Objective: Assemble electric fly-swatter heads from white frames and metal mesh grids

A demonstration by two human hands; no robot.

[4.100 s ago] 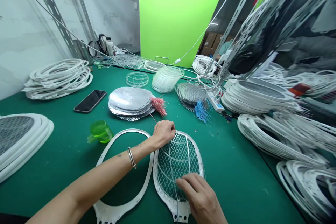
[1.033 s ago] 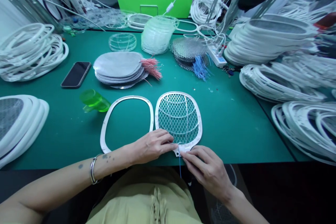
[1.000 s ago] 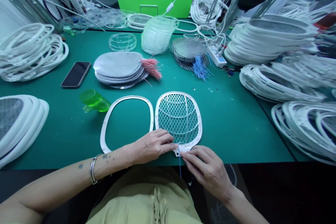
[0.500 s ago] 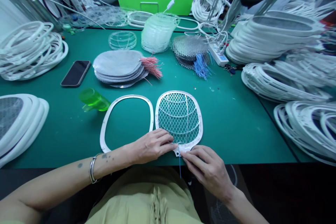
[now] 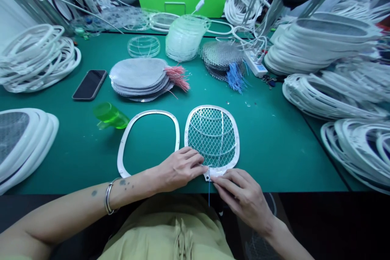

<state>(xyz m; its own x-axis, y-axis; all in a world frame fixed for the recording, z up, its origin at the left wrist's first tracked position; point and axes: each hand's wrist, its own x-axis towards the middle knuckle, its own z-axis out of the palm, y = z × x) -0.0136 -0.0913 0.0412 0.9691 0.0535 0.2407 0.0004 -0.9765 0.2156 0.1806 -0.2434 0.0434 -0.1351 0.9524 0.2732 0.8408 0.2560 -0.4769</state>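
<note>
A white oval racket frame with a wire mesh (image 5: pixel 213 136) lies on the green table near its front edge. Both hands meet at the frame's neck. My left hand (image 5: pixel 179 168) pinches the frame's lower left rim, fingers pressed together. My right hand (image 5: pixel 240 195) pinches the neck, where a thin blue wire (image 5: pixel 209 195) hangs down over the table edge. An empty white frame (image 5: pixel 123 146) lies flat just left of the meshed one, touching it.
Behind the frames lie a mesh stack with pink wires (image 5: pixel 141 77), a mesh pile with blue wires (image 5: pixel 224 59), clear plastic grids (image 5: pixel 183 38), a phone (image 5: pixel 89 84) and a green cup (image 5: pixel 109 115). White frame stacks (image 5: pixel 317 40) crowd both sides.
Since four seconds ago my view tilted down and both hands moved from the mesh face to the frame's neck. In the last second the hands hardly moved.
</note>
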